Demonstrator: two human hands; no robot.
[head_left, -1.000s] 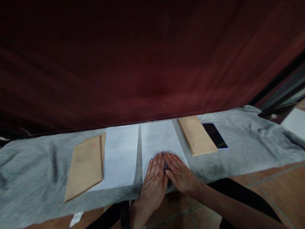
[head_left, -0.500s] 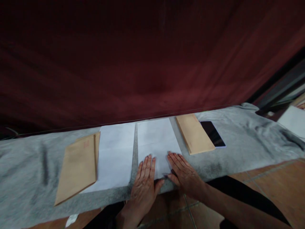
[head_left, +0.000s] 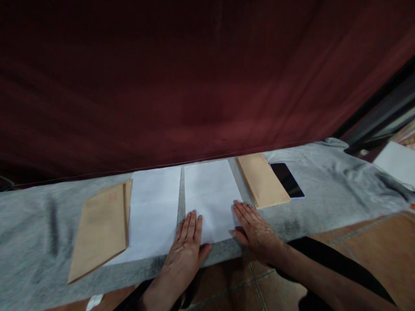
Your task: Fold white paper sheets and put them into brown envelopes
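A white sheet of paper lies flat on a grey cloth, with a faint crease across it. My left hand rests palm down with fingers stretched over the sheet's near left corner. At its near right edge lies my right hand, also flat, fingertips on the paper. Just left is a second white sheet, creased across the middle. Brown envelopes partly cover that sheet's left side. To the right of my right hand sits a stack of brown envelopes.
A dark-screened phone lies beside the right envelope stack, partly under it. The grey cloth covers a long, narrow surface against a dark red panel. Tiled floor shows in front. More white paper is at the far right.
My hands have moved apart: the left slid leftward toward the sheet's corner, the right shifted slightly right to its edge. The view has moved a little.
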